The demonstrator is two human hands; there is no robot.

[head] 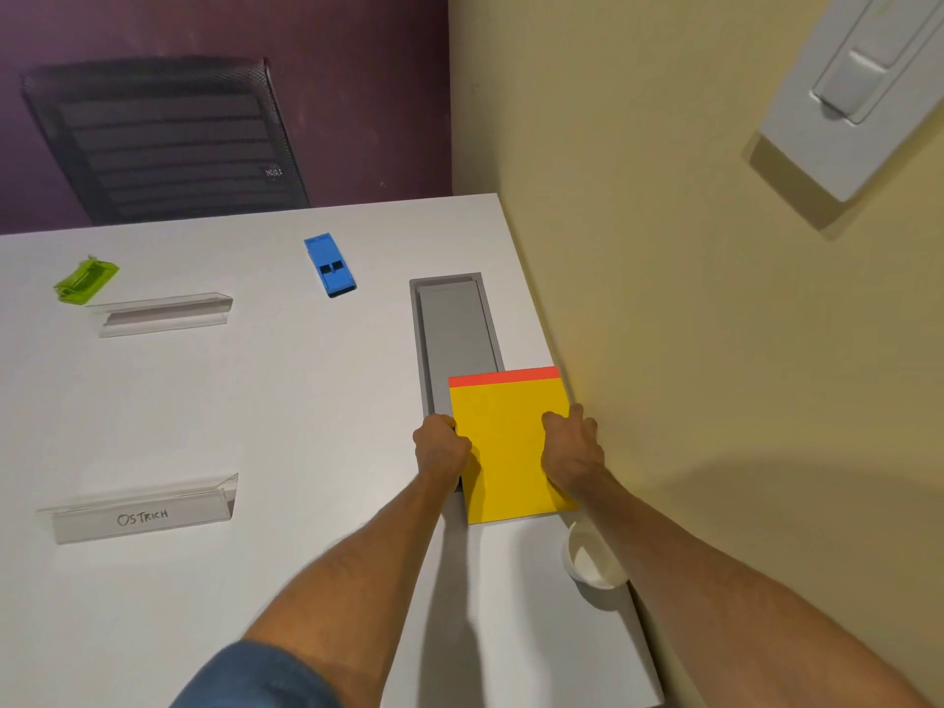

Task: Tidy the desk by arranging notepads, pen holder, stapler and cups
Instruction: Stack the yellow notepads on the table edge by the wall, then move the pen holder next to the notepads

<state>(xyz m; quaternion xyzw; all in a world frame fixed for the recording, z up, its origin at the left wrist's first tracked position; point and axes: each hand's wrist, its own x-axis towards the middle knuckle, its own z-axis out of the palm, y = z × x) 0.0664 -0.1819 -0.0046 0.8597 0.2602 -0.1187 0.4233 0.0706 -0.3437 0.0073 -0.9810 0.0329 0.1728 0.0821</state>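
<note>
Both hands square a yellow notepad (511,452) at the desk's (255,401) right edge: left hand (442,452) gripping its left side, right hand (574,452) pressing on top. A white cup (592,559) sits just nearer; blue stapler (330,265) waits far off. No pen holder is visible, and whatever lies beneath the pad is hidden.
</note>
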